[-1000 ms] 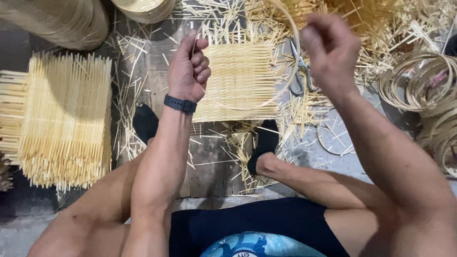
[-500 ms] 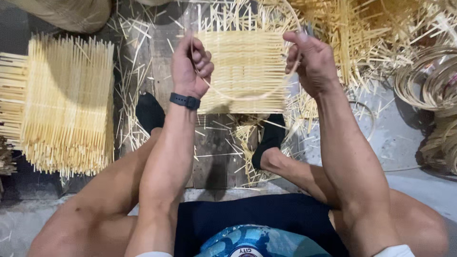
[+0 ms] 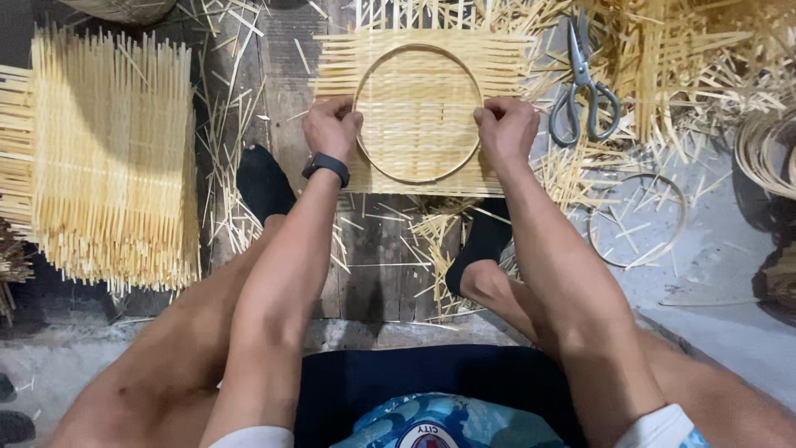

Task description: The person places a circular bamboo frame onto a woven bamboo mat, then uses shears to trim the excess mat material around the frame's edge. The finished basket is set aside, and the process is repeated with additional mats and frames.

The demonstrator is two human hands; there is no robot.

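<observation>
No packages, signs or screens are showing on the floor. The one label-like thing is a round badge printed on the person's blue patterned shirt, peeking in at the bottom edge, dark-rimmed with a red and white centre.

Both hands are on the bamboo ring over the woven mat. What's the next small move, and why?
Probably press the ring flat and centre it on the woven mat: left hand and right hand grip its opposite sides, and mat margin shows all round.
</observation>
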